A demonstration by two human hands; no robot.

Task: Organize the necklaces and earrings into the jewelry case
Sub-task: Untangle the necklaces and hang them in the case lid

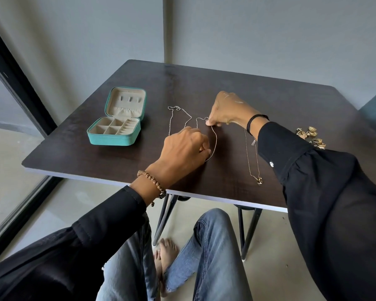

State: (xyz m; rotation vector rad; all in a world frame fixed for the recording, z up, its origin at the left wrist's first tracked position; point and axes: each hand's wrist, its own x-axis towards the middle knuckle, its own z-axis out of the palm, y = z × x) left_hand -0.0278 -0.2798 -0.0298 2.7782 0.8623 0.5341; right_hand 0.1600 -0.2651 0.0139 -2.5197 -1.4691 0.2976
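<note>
Head view: dark wooden table (204,83) on black legs, grey walls behind.

Soft, even daylight fills the scene, neither harsh nor dim. It seems to come from the glazed side beyond the left hand (183,148), where the floor (7,161) is palest. The dark worktop (237,88) carries a faint sheen past the right hand (228,110) and no hard glare. Shadows are weak: a soft one lies under each hand, a deeper one beneath the worktop. Focus is sharp in the middle; thin chains near the hands stay legible. Wide-angle distortion bows the worktop edges and wall lines, and stretches the sleeves (334,213) at the frame's borders.
</note>
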